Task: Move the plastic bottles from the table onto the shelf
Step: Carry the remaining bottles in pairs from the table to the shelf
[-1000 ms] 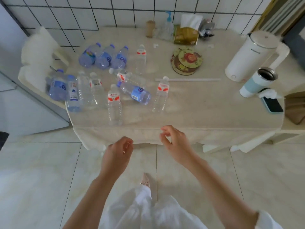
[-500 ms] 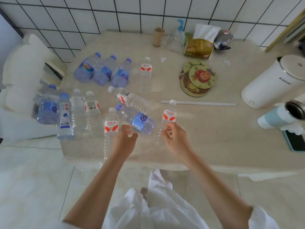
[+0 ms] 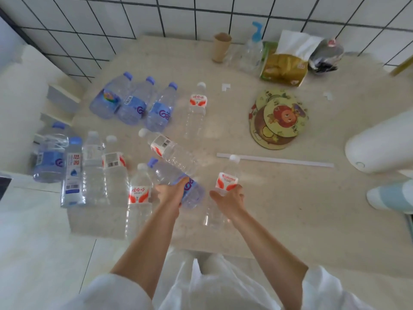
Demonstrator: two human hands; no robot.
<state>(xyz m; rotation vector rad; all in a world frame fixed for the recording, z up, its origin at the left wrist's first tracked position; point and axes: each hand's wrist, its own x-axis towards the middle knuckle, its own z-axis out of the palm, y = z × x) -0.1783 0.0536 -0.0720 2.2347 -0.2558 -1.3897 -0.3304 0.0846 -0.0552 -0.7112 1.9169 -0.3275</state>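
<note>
Several empty plastic bottles lie and stand on the beige table (image 3: 290,209). My left hand (image 3: 171,195) wraps around a lying blue-label bottle (image 3: 192,193) with a blue cap. My right hand (image 3: 230,199) grips an upright red-label bottle (image 3: 226,180) with a white cap. Another upright red-label bottle (image 3: 138,195) stands just left of my left hand. A lying red-label bottle (image 3: 172,152) rests behind it. Three blue bottles (image 3: 134,104) lie in a row further back. No shelf is in view.
A row of bottles (image 3: 73,166) sits at the table's left edge. Round coasters (image 3: 279,117), a white strip (image 3: 279,161), a white kettle (image 3: 380,144) and a teal cup (image 3: 391,195) are to the right. A tissue box (image 3: 283,66) and paper cup (image 3: 221,47) stand by the tiled wall.
I came closer to the table. Both hands reached forward from the table's front edge and closed, the left on the blue-label bottle, the right on the red-label bottle.
</note>
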